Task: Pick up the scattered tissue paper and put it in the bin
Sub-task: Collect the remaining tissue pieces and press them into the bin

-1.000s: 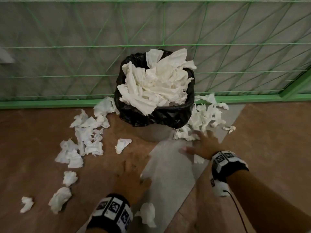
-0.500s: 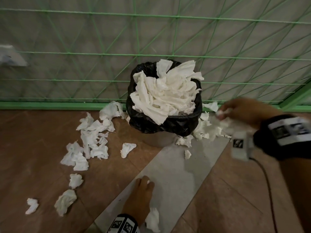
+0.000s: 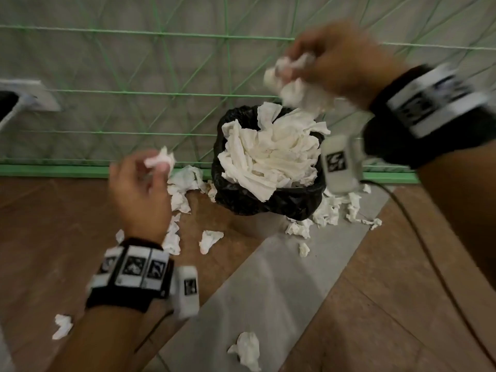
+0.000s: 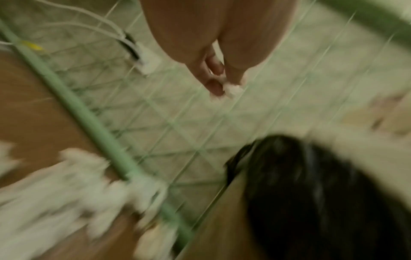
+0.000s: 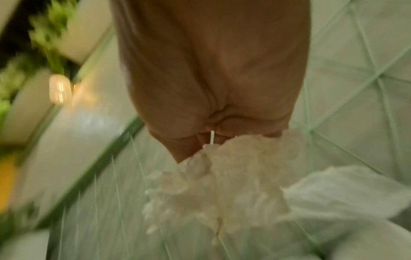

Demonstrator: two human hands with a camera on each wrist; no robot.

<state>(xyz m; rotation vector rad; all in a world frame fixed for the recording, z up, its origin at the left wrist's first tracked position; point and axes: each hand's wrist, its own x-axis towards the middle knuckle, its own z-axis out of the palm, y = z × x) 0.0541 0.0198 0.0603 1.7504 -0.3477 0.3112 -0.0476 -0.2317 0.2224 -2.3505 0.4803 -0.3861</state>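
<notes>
A bin (image 3: 268, 200) lined with a black bag stands against the green fence, heaped with white tissue (image 3: 271, 154). My right hand (image 3: 308, 65) hovers above the bin's back right rim and grips a crumpled wad of tissue (image 3: 292, 87), seen bunched below the fingers in the right wrist view (image 5: 222, 184). My left hand (image 3: 150, 170) is raised left of the bin and pinches a small tissue ball (image 3: 161, 161), which also shows at its fingertips (image 4: 231, 88). Several loose tissues lie on the floor left (image 3: 182, 189) and right (image 3: 332, 208) of the bin.
A green mesh fence (image 3: 161, 103) with a green base rail (image 3: 53, 170) runs behind the bin. More scraps lie near me on the grey floor strip (image 3: 247, 350) and on the brown floor (image 3: 63, 326). A white socket with cables (image 3: 35, 98) sits at far left.
Both hands have risen from the floor. The right one carried its tissue wad from beside the bin to above it. The left one lifted a small tissue up beside the bin.
</notes>
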